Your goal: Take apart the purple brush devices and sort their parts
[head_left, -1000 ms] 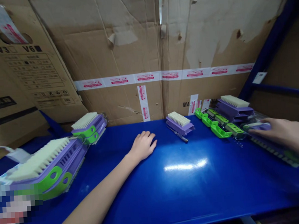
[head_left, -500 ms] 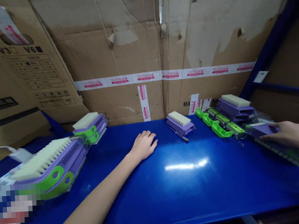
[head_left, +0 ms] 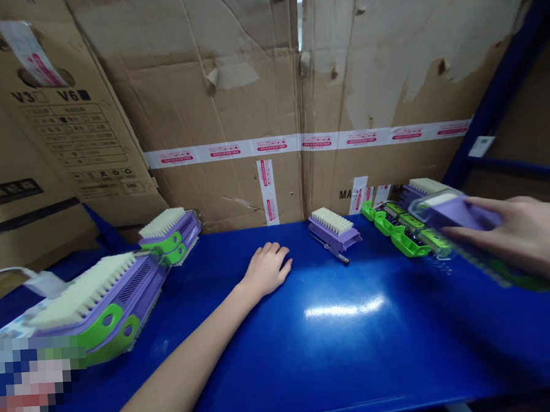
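My left hand rests palm down on the blue tabletop, fingers slightly spread, holding nothing. At the right, my right hand grips a purple-and-green brush with a clear plastic end, raised above the table and blurred by motion. Behind it, partly covered, stands a purple block with cream bristles. Green clip-like parts and clear-and-green pieces lie in rows just left of the held brush. A small purple brush head, bristles up, sits between my hands with a screwdriver alongside.
Purple-and-green brushes lie stacked at the left, a near stack and a far stack. A white plug with a cable is beside the near one. Cardboard walls the back; a blue metal frame rises at right.
My right hand has lifted the brush off the right side of the table and moved it leftward, over the clear-and-green pieces. My left hand stays in place.
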The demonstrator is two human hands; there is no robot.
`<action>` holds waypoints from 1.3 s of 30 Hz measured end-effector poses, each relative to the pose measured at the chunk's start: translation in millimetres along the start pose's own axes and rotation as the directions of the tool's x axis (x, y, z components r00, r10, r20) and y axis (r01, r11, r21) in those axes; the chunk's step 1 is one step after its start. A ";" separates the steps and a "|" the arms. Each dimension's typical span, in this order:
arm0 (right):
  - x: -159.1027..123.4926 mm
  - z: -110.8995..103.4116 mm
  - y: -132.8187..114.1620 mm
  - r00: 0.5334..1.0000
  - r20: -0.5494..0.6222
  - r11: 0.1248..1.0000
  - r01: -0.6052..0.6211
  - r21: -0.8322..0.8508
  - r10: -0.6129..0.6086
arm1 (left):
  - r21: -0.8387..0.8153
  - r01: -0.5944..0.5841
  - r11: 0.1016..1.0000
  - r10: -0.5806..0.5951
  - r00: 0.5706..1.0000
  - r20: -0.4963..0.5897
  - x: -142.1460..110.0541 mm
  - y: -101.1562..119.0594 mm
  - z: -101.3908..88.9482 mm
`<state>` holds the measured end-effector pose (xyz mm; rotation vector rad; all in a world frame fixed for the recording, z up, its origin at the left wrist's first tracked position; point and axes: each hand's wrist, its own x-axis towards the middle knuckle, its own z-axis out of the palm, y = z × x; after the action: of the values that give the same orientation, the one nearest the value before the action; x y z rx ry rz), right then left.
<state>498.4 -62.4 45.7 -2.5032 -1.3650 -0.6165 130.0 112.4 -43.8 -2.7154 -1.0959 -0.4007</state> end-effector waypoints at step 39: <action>46.7 81.3 -195.2 0.905 0.298 0.930 0.213 0.299 -0.303 | 0.117 0.315 0.942 -0.323 0.945 0.052 2.6 -43.3 7.8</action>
<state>377.5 109.7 -5.6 -2.3022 -1.7920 -0.0312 102.8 146.9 -47.4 -2.4770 -1.5389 -0.2826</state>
